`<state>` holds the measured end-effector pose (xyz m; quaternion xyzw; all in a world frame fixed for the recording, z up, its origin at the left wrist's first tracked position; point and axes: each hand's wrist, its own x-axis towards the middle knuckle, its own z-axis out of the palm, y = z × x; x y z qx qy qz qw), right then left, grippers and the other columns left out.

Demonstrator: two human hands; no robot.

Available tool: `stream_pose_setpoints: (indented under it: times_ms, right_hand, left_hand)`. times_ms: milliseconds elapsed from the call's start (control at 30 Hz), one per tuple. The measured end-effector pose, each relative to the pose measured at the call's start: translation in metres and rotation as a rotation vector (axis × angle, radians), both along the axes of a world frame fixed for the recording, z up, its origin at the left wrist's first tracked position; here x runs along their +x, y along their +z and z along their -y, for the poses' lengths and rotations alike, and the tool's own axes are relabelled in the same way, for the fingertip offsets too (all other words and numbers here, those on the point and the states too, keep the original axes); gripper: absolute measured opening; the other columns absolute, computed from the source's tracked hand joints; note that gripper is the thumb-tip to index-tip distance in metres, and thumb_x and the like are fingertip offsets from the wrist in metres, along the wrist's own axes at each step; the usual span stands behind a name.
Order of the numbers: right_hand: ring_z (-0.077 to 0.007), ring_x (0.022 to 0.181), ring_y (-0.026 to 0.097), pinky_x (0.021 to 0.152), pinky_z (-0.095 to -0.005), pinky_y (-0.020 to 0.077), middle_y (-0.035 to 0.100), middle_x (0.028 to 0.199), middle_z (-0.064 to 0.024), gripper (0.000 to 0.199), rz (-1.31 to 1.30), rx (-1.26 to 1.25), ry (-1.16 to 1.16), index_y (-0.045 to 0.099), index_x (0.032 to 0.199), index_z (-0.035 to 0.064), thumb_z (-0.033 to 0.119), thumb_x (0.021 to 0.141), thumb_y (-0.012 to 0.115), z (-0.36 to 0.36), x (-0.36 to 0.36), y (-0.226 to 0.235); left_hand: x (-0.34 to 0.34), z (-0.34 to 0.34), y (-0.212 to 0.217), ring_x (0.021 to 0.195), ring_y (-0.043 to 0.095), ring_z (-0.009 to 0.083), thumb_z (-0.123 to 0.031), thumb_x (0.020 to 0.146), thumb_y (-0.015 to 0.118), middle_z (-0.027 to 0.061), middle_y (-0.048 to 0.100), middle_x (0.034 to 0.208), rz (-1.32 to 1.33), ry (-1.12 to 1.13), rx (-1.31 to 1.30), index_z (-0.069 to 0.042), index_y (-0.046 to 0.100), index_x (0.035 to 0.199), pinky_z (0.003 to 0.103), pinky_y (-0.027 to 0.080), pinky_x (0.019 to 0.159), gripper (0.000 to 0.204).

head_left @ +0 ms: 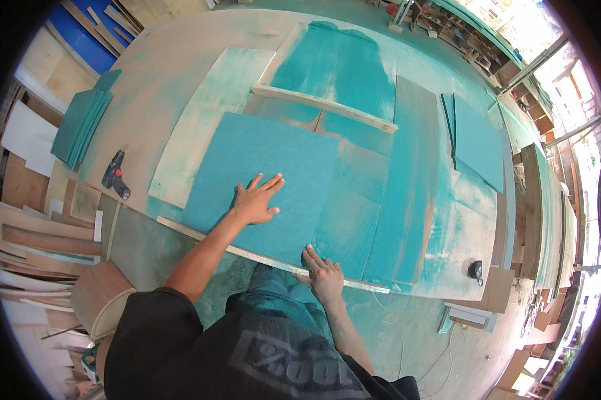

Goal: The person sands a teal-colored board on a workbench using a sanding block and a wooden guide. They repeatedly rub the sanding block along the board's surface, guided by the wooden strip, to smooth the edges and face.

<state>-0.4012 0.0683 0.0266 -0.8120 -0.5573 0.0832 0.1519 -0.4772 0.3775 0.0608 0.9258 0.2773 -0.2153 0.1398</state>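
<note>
Across the broad, teal-smeared wooden worktable (137,127), with cluttered open shelves (474,52) beyond, lies a flat, rectangular blue-teal panel (277,150); left hand (252,203) spreads open-fingered on top, right hand (326,277) fingers its near-right corner, grip unclear.

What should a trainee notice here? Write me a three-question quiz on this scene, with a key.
1. Multiple choice: what lies under the spread left grip? (a) a glass bottle (b) a teal panel (c) a paint roller
2. True or false: the power drill lies left of the panel.
3. Short answer: which grip is at the panel's near right corner?
Key: 1 b; 2 true; 3 the right grip.
</note>
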Motion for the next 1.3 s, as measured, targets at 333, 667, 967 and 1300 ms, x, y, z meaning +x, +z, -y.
stream_pose_setpoints:
  times_ms: [333,667,967,1300]
  right_hand:
    - [-0.0198,0.090,0.068,0.079,-0.0358,0.0532,0.060,0.154,0.0048,0.072,-0.053,0.053,0.009,0.068,0.137,0.0139,0.056,0.081,0.080,0.034,-0.035,-0.004]
    - [-0.0211,0.088,0.068,0.078,-0.0342,0.0530,0.061,0.153,0.0023,0.073,-0.087,0.035,0.021,0.069,0.138,0.0115,0.059,0.083,0.079,0.051,-0.053,-0.010]
    - [-0.0274,0.099,0.071,0.084,-0.0423,0.0583,0.061,0.152,-0.0047,0.077,-0.322,0.091,-0.042,0.068,0.137,0.0094,0.056,0.079,0.085,0.050,-0.052,0.002]
    - [-0.0406,0.116,0.065,0.092,-0.0480,0.0573,0.059,0.131,-0.0205,0.060,-0.415,0.012,-0.353,0.051,0.149,-0.0009,0.026,0.099,0.069,0.006,-0.051,0.000]
  left_hand:
    - [-0.036,0.035,0.001,0.162,0.017,0.0350,-0.042,0.098,0.067,-0.0129,0.008,0.178,-0.030,0.028,-0.005,-0.030,0.015,0.171,0.077,0.032,0.118,0.091]
    - [-0.059,0.050,-0.006,0.162,0.018,0.0353,-0.049,0.094,0.069,-0.0136,0.008,0.178,-0.005,0.010,-0.002,-0.031,0.015,0.171,0.077,0.032,0.117,0.095]
    - [-0.073,0.059,-0.021,0.161,0.021,0.0359,-0.050,0.094,0.071,-0.0064,0.015,0.178,0.125,0.045,0.037,-0.027,0.025,0.169,0.077,0.031,0.115,0.091]
    - [-0.159,-0.039,-0.060,0.142,0.046,0.0467,-0.070,0.087,0.071,0.0265,0.049,0.154,0.269,0.732,0.555,-0.007,0.045,0.158,0.060,0.044,0.111,0.098]
